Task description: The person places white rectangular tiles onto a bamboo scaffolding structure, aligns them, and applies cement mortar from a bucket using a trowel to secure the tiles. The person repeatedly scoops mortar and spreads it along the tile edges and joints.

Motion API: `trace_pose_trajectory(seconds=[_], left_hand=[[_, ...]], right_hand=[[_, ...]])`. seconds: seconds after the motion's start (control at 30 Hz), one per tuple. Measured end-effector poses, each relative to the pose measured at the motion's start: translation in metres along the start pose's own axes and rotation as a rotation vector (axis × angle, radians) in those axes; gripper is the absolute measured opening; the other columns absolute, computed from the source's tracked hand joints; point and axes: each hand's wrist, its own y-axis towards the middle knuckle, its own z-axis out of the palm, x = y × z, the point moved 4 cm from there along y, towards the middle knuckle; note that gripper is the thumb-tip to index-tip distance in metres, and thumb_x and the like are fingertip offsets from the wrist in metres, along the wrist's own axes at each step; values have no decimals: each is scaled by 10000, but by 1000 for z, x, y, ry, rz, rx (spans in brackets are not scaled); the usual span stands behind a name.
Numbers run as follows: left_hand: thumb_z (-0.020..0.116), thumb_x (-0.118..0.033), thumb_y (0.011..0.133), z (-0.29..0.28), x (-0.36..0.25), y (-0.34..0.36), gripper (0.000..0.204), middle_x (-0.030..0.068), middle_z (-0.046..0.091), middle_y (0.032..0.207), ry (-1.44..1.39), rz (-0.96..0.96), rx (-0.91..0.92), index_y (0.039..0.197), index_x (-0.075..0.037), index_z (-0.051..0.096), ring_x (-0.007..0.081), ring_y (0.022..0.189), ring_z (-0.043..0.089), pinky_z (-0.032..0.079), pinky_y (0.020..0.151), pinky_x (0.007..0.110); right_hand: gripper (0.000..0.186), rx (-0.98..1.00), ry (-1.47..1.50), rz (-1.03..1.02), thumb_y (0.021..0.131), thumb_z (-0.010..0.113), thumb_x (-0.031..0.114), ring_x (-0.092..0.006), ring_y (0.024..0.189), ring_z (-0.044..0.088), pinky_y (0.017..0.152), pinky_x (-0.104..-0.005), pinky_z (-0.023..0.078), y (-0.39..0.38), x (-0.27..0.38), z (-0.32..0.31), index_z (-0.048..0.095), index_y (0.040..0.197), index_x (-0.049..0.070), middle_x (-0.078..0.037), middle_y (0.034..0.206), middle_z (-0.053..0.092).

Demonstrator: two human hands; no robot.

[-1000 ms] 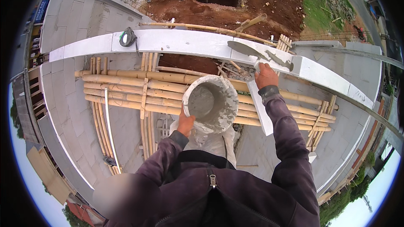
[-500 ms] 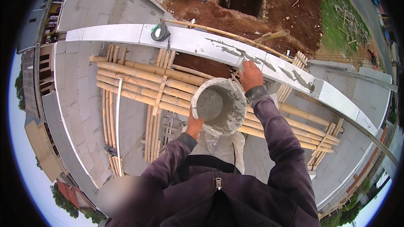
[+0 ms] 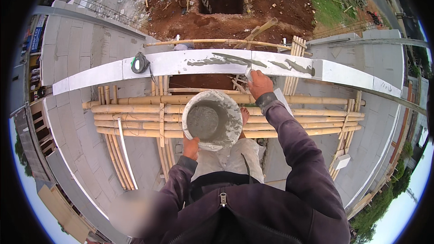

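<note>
My left hand grips the side of a pale, mortar-crusted bucket with grey wet mortar in its bottom. My right hand holds a trowel against the row of white blocks in front of me, with its blade along the top, mostly hidden or too small to make out. Streaks of grey mortar lie on the blocks, some to either side of a joint. A dark tape measure rests on the blocks to the left.
A bamboo scaffold platform spans beneath me, with my bare foot on it and a loose white strip at left. Grey block walls flank both sides. Beyond lie red soil, a covered pit and a bamboo pole.
My right hand has moved left along the blocks, and more mortar streaks lie on their top left of the joint. The bucket stays in my left hand; the view has shifted.
</note>
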Motion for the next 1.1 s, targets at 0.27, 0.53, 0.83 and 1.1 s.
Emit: trace_pose_trajectory(seconds=[0.27, 0.53, 0.83, 1.1], left_hand=[[504, 63, 799, 38, -10, 7, 744, 91, 585, 1240, 11, 7, 35, 1499, -142, 353, 242, 993, 632, 565, 679, 355], [477, 98, 796, 100, -16, -8, 724, 107, 566, 1268, 64, 7, 87, 1485, -102, 380, 260, 1080, 611, 565, 784, 370], [462, 146, 805, 172, -23, -28, 803, 137, 541, 1361, 80, 89, 193, 1551, -100, 299, 268, 1177, 587, 498, 963, 355], [517, 124, 803, 224, -16, -70, 909, 184, 460, 1487, 334, 248, 186, 1616, -80, 166, 243, 1267, 513, 404, 1048, 300]], right_hand=[[360, -48, -57, 127, 767, 753, 116, -413, 942, 617, 785, -512, 500, -31, -114, -34, 580, 1081, 77, -166, 1023, 624], [353, -127, -74, 145, 793, 772, 167, -416, 941, 646, 779, -514, 523, -48, -188, -64, 580, 1069, 58, -187, 1027, 648], [243, -353, 141, 72, 787, 712, 113, -418, 828, 579, 698, -503, 473, -114, -151, -125, 575, 974, 39, -174, 964, 581], [231, 474, -159, 401, 836, 670, 151, -365, 914, 707, 761, -471, 578, -188, -111, -51, 643, 1026, 21, -154, 1015, 686]])
